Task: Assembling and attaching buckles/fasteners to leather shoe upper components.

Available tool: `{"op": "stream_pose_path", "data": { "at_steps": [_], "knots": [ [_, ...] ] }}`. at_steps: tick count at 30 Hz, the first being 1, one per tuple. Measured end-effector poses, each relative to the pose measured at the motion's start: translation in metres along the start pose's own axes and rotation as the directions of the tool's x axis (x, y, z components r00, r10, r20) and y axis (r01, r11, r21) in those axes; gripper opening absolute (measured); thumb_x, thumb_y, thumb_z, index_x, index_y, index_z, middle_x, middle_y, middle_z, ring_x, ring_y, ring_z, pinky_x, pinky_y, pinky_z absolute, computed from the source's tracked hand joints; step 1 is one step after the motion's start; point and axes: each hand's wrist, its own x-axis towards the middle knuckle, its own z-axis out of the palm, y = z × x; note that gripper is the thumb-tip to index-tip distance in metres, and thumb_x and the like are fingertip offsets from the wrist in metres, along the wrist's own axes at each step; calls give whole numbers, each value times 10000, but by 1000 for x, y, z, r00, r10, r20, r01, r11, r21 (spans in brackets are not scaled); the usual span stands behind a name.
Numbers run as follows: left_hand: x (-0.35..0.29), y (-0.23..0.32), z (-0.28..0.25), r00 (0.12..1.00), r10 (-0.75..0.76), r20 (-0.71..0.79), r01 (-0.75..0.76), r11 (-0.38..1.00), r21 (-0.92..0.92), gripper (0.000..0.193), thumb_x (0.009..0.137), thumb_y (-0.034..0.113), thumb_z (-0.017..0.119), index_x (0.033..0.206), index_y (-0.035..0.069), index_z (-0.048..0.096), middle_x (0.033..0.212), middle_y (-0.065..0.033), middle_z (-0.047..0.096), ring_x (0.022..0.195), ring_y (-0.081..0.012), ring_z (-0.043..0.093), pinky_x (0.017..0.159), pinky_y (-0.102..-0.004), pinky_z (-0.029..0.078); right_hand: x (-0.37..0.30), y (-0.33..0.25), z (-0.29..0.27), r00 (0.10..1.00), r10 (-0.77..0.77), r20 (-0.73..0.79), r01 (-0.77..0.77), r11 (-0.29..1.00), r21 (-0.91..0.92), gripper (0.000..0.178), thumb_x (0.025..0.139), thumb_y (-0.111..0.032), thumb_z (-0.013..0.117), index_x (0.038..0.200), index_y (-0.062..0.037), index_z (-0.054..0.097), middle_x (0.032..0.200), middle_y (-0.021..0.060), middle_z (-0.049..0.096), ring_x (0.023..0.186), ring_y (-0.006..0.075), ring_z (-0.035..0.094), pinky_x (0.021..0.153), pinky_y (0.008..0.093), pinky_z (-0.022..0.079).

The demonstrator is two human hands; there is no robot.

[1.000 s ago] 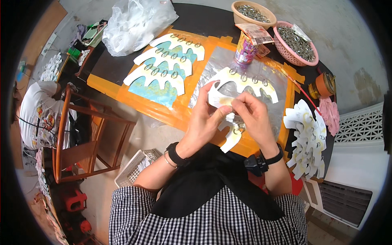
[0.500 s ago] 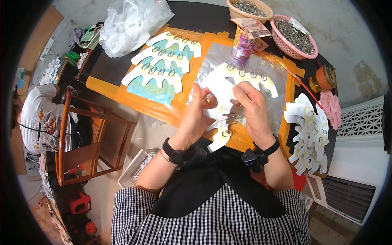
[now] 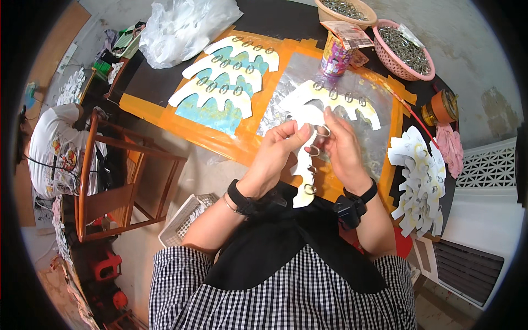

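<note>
A scalloped white-and-yellow piece (image 3: pixel 303 199) hangs from my hands over the near side of the worktable, with several metal rings (image 3: pixel 310 189) along its edge. My left hand (image 3: pixel 272 157) pinches it near the upper end, thumb on top. Around the other side of that upper end, the fingers of my right hand (image 3: pixel 345 151) are closed at the topmost ring and the edge. Just beyond my hands, a similar scalloped piece (image 3: pixel 363 108) with rings lies on a grey plastic sheet (image 3: pixel 275 104). My fingers partly hide the held piece's upper part.
Ringed scalloped pieces (image 3: pixel 212 94) lie on blue sheets at left, by a white plastic bag (image 3: pixel 179 33). A purple cup (image 3: pixel 334 58), a pink basket (image 3: pixel 388 52) of metal parts and an orange-and-yellow jar (image 3: pixel 440 107) stand behind. White pieces (image 3: pixel 418 187) are stacked at right. Another person (image 3: pixel 60 151) sits at left.
My left fingers have closed on the piece, where before they were more spread. The held piece now hangs more upright, its ringed edge turned toward my right hand. The view has shifted slightly.
</note>
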Motion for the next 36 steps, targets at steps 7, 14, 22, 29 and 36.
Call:
{"op": "stream_pose_path", "data": {
  "at_steps": [7, 14, 22, 29, 36],
  "knots": [
    [-3, 4, -14, 985, 70, -156, -78, 996, -48, 177, 1043, 279, 628, 1021, 108, 667, 877, 50, 649, 776, -29, 563, 691, -208, 443, 2, -2, -12, 982, -83, 172, 111, 980, -162, 809, 1003, -774, 229, 999, -62, 612, 926, 35, 622, 862, 194, 648, 813, 341, 500],
    [-14, 22, -4, 978, 1, -209, -26, 993, -118, 250, 1036, 432, 612, 1017, 182, 620, 881, 95, 584, 745, -8, 512, 630, -218, 398, -4, 14, 16, 977, -100, 187, 171, 893, -417, 162, 976, -137, 708, 961, 3, 627, 883, -28, 628, 818, 15, 534, 709, 212, 444],
    [-34, 31, -22, 999, -37, -29, 29, 975, -221, 443, 1030, 428, 623, 1279, 72, 535, 947, 1, 628, 718, -64, 556, 641, -244, 437, 2, 8, 25, 986, -63, 153, 123, 899, -421, 223, 986, -166, 696, 857, -1, 619, 791, -30, 626, 739, 14, 530, 650, 222, 439],
    [-32, 28, -28, 976, 99, -193, -108, 993, -41, 216, 1039, 286, 635, 1142, 101, 593, 677, 52, 537, 480, -43, 455, 420, -232, 355, -4, -7, 26, 986, 105, 127, -69, 964, -255, 506, 1080, -472, 499, 1086, -6, 695, 909, -11, 657, 826, 57, 585, 772, 225, 476],
    [-35, 22, -37, 988, 62, -141, -93, 969, -228, 209, 1007, 173, 682, 1175, 70, 614, 1092, 18, 665, 905, -34, 607, 799, -219, 502, -8, -2, 27, 980, 23, 199, 56, 924, -379, 199, 1009, -149, 664, 1132, 7, 645, 971, -14, 651, 903, 50, 587, 813, 218, 474]
  ]
}}
